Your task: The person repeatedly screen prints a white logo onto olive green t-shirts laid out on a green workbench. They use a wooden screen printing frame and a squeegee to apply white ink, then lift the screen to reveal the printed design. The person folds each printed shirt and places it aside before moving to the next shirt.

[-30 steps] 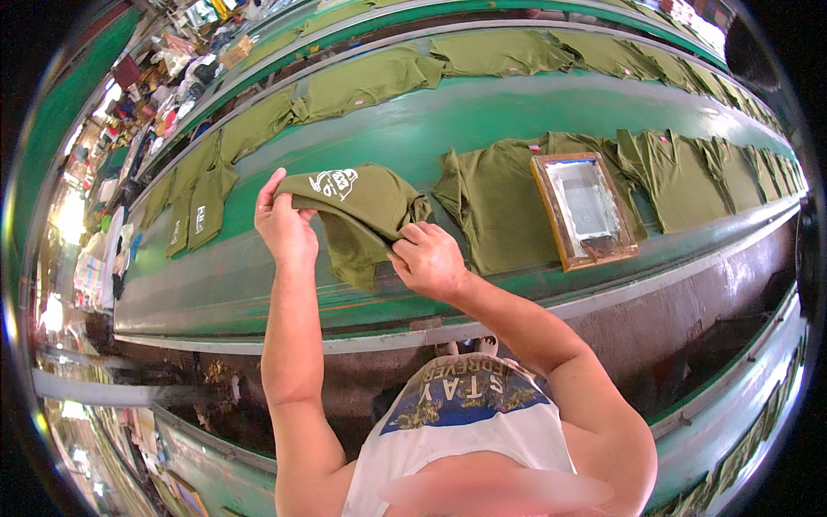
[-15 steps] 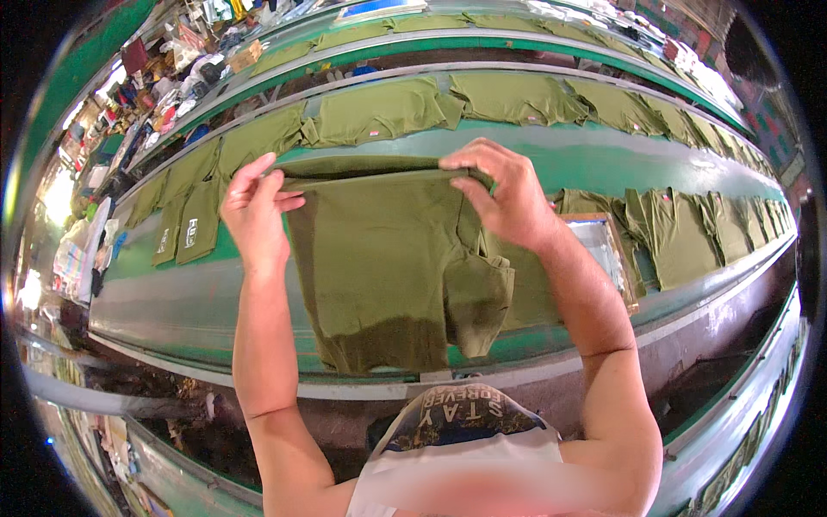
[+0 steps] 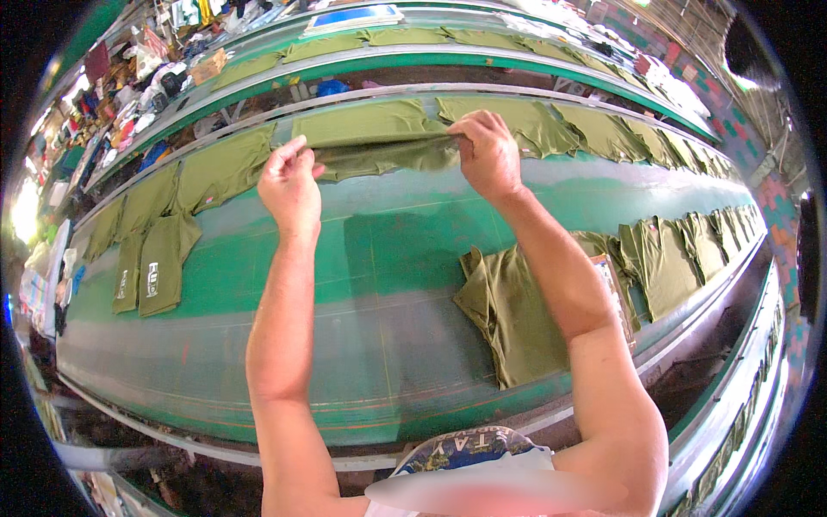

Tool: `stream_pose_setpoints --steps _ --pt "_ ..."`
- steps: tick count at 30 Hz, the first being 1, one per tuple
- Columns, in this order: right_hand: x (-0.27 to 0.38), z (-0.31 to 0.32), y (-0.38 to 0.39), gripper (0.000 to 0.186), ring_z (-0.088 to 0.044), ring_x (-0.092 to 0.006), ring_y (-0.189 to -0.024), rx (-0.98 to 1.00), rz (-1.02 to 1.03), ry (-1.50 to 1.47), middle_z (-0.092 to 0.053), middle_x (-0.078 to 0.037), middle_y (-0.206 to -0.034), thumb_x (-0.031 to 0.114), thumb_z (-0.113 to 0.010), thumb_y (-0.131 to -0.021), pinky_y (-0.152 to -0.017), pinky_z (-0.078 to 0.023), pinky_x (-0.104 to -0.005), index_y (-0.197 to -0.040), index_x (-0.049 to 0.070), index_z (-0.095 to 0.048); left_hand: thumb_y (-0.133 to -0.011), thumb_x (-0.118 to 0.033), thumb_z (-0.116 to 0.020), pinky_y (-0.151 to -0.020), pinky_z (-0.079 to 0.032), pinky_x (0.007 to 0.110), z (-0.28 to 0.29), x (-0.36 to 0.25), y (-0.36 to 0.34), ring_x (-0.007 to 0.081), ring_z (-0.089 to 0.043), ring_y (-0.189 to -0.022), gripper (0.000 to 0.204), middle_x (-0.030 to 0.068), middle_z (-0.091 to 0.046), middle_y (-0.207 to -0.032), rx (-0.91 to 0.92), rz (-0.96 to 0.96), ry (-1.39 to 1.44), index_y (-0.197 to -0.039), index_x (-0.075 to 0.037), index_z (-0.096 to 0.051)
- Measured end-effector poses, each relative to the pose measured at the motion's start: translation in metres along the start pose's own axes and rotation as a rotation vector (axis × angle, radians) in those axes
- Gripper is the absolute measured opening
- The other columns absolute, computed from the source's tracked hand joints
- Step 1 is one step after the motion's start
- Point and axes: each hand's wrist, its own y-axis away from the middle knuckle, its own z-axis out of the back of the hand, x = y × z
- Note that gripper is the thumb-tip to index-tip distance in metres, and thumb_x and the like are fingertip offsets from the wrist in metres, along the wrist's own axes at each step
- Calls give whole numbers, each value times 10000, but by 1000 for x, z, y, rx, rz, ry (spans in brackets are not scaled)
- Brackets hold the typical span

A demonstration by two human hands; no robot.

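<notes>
My left hand [image 3: 289, 183] and my right hand [image 3: 489, 159] grip opposite ends of an olive T-shirt [image 3: 379, 155], stretched out between them over the back row of olive shirts [image 3: 357, 116] on the long green table [image 3: 345, 345]. The held shirt's lower part is slightly blurred. At the left, two folded olive shirts with white prints [image 3: 164, 267] hang forward from that row. Beside my right forearm lie more olive shirts [image 3: 534, 336] in a front row, with a wooden screen frame [image 3: 613, 289] mostly hidden by the arm.
Another long table with olive shirts [image 3: 405, 39] and a blue-and-white frame [image 3: 349, 19] stands behind. Cluttered heaps of cloth and goods [image 3: 129, 86] fill the left side. A table rail [image 3: 207, 457] runs near my body; a further table [image 3: 741, 379] is at lower right, beside patterned flooring [image 3: 767, 215].
The held shirt was bunched with its white print showing, then hung open in front of me; now both hands have carried it forward and away, low over the back row.
</notes>
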Motion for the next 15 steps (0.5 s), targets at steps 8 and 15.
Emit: stream_pose_setpoints --steps 8,15 --pt "-36 -91 139 223 -699 -379 -1093 239 -141 -59 -745 -111 -1025 -32 -735 -840 -982 -567 -512 -996 108 -809 -977 32 -711 -693 -544 275 55 161 86 95 -672 -763 254 34 -786 -953 -42 318 -269 -1201 10 -829" --pt "-27 -93 222 180 -675 -362 -1112 422 -230 -41 -725 -77 -1053 0 -773 -844 -968 -548 -496 -966 126 -810 -950 -12 -742 -748 -593 363 103 205 166 179 -723 -774 438 78 -755 -881 66 405 -593 -1386 -38 -771"
